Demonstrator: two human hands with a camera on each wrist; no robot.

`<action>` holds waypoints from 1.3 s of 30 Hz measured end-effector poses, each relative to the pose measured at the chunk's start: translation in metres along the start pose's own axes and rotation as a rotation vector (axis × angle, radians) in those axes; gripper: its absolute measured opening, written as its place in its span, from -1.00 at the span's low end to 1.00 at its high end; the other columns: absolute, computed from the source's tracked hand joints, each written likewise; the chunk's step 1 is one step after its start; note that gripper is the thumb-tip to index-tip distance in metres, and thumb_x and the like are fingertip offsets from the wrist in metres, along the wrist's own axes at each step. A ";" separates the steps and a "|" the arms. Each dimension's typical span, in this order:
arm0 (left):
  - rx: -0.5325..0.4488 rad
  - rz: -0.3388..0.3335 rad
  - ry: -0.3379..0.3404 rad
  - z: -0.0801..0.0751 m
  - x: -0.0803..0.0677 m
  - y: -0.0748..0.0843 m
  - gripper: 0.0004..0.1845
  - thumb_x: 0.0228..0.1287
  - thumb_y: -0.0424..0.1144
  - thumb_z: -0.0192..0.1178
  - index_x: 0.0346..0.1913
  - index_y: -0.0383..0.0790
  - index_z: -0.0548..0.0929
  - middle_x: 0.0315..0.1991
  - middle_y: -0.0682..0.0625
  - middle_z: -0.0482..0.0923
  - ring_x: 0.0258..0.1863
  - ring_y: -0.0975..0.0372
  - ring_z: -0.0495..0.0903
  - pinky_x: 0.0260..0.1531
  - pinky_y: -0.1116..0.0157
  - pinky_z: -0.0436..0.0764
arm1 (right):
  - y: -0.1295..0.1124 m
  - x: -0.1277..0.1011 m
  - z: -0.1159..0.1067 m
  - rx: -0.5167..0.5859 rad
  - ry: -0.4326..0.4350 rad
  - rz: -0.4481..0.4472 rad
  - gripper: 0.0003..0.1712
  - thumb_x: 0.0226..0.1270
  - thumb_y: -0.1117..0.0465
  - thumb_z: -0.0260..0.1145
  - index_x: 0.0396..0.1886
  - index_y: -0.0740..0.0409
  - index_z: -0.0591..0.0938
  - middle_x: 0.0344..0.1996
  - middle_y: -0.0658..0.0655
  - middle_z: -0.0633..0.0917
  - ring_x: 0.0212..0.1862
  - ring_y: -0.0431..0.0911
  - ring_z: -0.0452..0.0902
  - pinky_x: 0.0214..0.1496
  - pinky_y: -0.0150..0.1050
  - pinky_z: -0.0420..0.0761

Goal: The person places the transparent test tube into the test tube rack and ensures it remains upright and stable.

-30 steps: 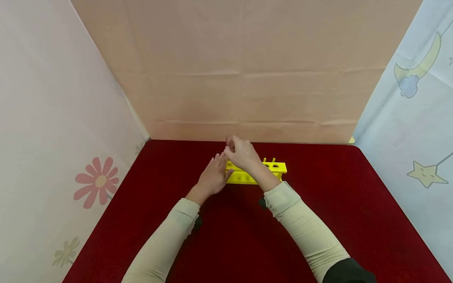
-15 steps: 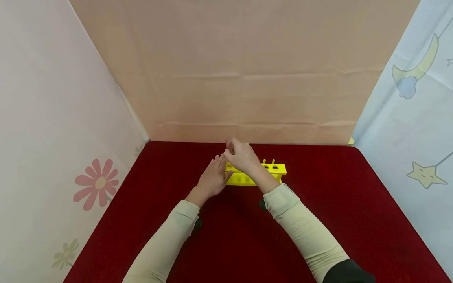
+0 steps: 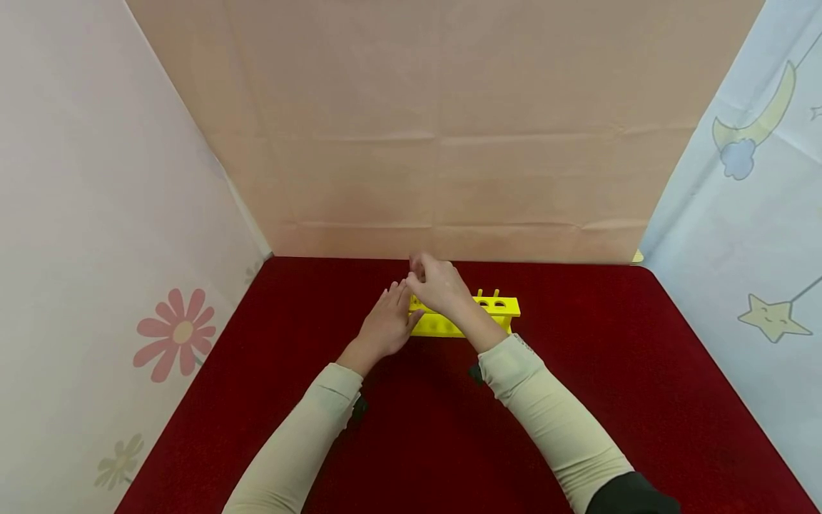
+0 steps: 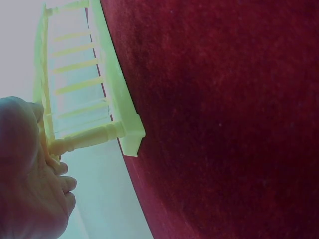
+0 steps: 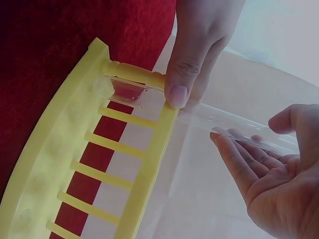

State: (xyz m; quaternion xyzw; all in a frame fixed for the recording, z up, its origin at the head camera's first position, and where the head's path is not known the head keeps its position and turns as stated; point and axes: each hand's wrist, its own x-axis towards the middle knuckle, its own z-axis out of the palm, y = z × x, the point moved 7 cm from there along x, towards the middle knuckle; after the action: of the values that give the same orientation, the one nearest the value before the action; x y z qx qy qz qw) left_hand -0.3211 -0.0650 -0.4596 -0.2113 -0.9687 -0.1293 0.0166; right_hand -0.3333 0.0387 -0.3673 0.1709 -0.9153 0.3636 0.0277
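yellow test-tube rack stands on the red cloth near the far edge, and everything else sits around it. a clear glass tube stands in the rack's hole at the left end, its lower end down by the rack's base rail and its upper part rising above the top rail. the right hand hovers over the left end of the rack, wrist bent down, forearm crossing in front of the rack from the near right; in the right wrist view its fingers are gently curved around the upper part of the tube, fingertips touching the glass in a light pinch. the left hand lies against the left end of the rack with fingers fairly straight, the thumb pressing on the top rail beside the end post; the left wrist view shows it touching that post. both arms wear pale cream sleeves. behind the rack rises a plain tan backdrop; to the rack's left is a pale wall with a pink flower, to its right a light blue one with a moon and a star.
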 end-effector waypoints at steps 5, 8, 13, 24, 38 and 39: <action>-0.008 0.000 -0.003 0.000 0.000 0.000 -0.24 0.64 0.11 -0.21 0.64 -0.22 -0.13 0.63 -0.15 -0.05 0.62 -0.01 -0.09 0.57 0.05 -0.05 | 0.001 0.000 0.000 0.001 -0.001 0.003 -0.76 0.47 0.08 0.18 -0.04 0.12 0.54 -0.30 0.09 0.67 -0.41 -0.06 0.54 -0.36 -0.24 0.59; -0.010 0.003 0.001 0.000 0.000 0.001 -0.25 0.64 0.11 -0.21 0.64 -0.22 -0.13 0.63 -0.15 -0.04 0.62 -0.01 -0.09 0.57 0.05 -0.05 | 0.001 0.000 0.000 -0.006 -0.002 0.007 -0.75 0.47 0.07 0.18 -0.03 0.13 0.55 -0.28 0.10 0.68 -0.39 -0.06 0.54 -0.34 -0.24 0.59; -0.022 -0.005 -0.004 0.000 0.001 0.001 -0.24 0.64 0.11 -0.20 0.64 -0.21 -0.13 0.63 -0.15 -0.05 0.62 0.00 -0.09 0.57 0.04 -0.04 | 0.002 -0.002 0.001 -0.012 -0.010 0.014 -0.73 0.47 0.06 0.19 -0.02 0.14 0.55 -0.27 0.11 0.68 -0.39 -0.06 0.56 -0.33 -0.24 0.60; -0.014 -0.014 -0.011 0.001 0.001 -0.001 -0.25 0.65 0.10 -0.21 0.64 -0.22 -0.12 0.63 -0.15 -0.06 0.62 0.00 -0.11 0.58 0.05 -0.07 | 0.002 -0.002 0.003 -0.006 -0.009 0.014 -0.74 0.47 0.07 0.21 -0.02 0.14 0.55 -0.27 0.11 0.69 -0.39 -0.06 0.56 -0.31 -0.23 0.60; 0.009 -0.013 -0.020 0.001 0.001 -0.001 -0.24 0.65 0.12 -0.26 0.64 -0.24 -0.15 0.64 -0.17 -0.08 0.62 -0.01 -0.13 0.58 0.05 -0.09 | 0.003 -0.002 0.005 -0.009 -0.011 0.022 -0.74 0.47 0.08 0.22 -0.01 0.14 0.56 -0.28 0.09 0.69 -0.38 -0.07 0.57 -0.31 -0.23 0.62; 0.010 -0.011 -0.018 0.001 0.001 -0.001 -0.24 0.65 0.12 -0.26 0.64 -0.24 -0.15 0.63 -0.17 -0.07 0.62 -0.01 -0.12 0.58 0.05 -0.08 | 0.003 -0.002 0.005 -0.012 -0.012 0.022 -0.74 0.47 0.08 0.22 -0.01 0.14 0.56 -0.28 0.10 0.69 -0.38 -0.07 0.57 -0.31 -0.23 0.62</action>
State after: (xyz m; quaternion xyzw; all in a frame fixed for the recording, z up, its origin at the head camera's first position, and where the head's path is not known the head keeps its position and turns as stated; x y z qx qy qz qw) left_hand -0.3223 -0.0656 -0.4613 -0.2071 -0.9706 -0.1224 0.0082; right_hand -0.3324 0.0379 -0.3733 0.1629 -0.9194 0.3575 0.0192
